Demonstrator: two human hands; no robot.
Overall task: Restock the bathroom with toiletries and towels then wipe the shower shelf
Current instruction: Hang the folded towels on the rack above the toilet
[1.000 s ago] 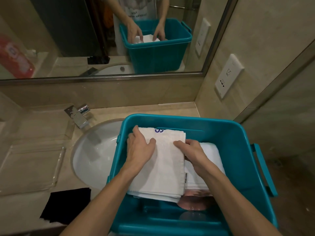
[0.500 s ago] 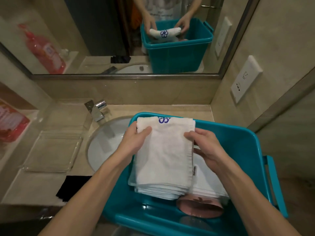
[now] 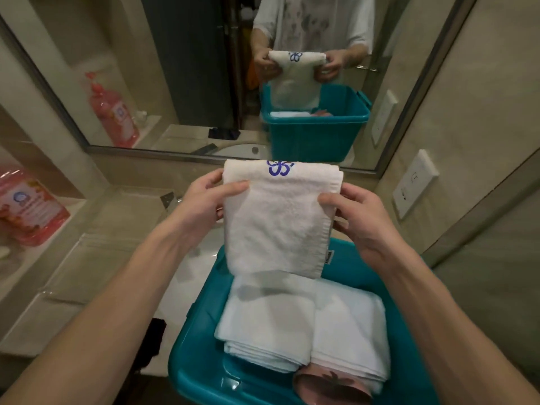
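A folded white towel (image 3: 277, 220) with a blue flower emblem hangs in the air above the teal bin (image 3: 201, 372). My left hand (image 3: 204, 203) grips its left edge and my right hand (image 3: 359, 220) grips its right edge. Two more folded white towels (image 3: 304, 325) lie side by side inside the bin. A pink round item (image 3: 330, 387) pokes out from under them at the bin's near side.
The sink basin (image 3: 195, 264) and faucet (image 3: 169, 200) lie left of the bin. A clear tray (image 3: 87, 270) rests on the counter. A pink bottle (image 3: 26, 209) stands on the left ledge. A black cloth (image 3: 152, 337) lies by the counter edge. A wall socket (image 3: 415, 182) is on the right wall.
Both hands have lifted the emblem towel up out of the bin, uncovering the two towels beneath. The view has tilted up and shifted left.
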